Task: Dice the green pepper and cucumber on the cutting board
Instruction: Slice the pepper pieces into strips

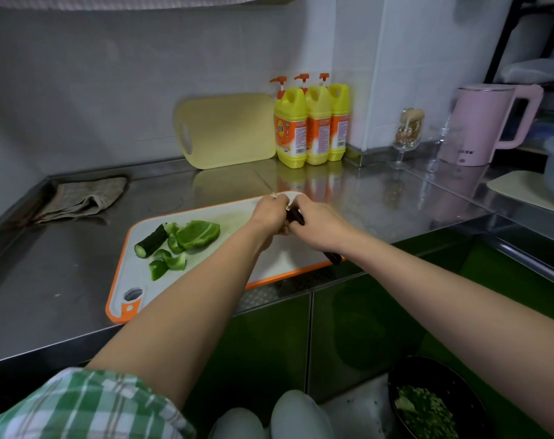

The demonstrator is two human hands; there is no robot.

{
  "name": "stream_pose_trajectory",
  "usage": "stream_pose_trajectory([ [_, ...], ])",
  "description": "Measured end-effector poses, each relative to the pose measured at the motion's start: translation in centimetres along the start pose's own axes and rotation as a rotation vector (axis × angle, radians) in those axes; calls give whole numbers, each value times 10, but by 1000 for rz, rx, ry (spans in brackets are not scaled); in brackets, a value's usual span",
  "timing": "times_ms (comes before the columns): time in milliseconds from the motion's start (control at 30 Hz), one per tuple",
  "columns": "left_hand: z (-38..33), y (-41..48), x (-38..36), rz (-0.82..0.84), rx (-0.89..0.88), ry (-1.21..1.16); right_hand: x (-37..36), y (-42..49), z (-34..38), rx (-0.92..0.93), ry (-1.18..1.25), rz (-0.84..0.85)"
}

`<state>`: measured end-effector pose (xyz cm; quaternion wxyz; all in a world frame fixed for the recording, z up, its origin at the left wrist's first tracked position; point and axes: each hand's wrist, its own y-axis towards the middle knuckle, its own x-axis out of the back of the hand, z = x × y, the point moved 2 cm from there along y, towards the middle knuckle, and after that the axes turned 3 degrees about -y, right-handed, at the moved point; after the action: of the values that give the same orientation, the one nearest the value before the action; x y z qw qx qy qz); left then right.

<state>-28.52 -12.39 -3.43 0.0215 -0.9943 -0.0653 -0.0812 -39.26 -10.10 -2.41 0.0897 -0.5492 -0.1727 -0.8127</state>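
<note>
The right hand point(317, 228) was wrapped round the black handle of a knife point(332, 257) at about two o'clock on the cutting board point(288, 261). The left hand point(269, 213) met it there, fingers hidden, so its grip could not be told. The cucumber piece point(151, 245) and green pepper pieces point(198, 234) lay touching toward nine o'clock.

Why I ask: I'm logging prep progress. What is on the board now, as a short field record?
cutting board: orange-rimmed, on steel counter
cucumber: one uncut piece, board's left end
green pepper: large pieces beside it, undiced
right hand: grips knife handle
left hand: at the blade; grip unclear
black bowl: below counter edge, holds chopped greens
</note>
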Motion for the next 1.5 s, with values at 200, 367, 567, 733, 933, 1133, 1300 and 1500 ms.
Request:
stream_pose_trajectory([
  [200, 9, 2, 11, -150, 17, -60, 9, 12, -28, -53, 523, -84],
  [367, 15, 0, 14, -179, 54, -89, -2, 12, -36, -11, 433, -36],
  [567, 19, 5, 4, -186, 88, -137, -29, 7, -23, 77, 225, 109],
  [733, 18, 7, 7, -224, 69, -93, -37, 19, -39, -80, 197, 76],
  [933, 23, 6, 19, -264, 56, -40, -33, 21, -34, -121, 195, 78],
  [1133, 17, -4, 21, -242, 27, -33, -39, 27, -22, -57, 127, 163],
  [1300, 19, -7, 25, -246, 17, -15, -35, 26, -20, -144, 152, 139],
  [1500, 15, -14, 28, -257, 26, -42, -28, 23, -10, -153, 141, 138],
])
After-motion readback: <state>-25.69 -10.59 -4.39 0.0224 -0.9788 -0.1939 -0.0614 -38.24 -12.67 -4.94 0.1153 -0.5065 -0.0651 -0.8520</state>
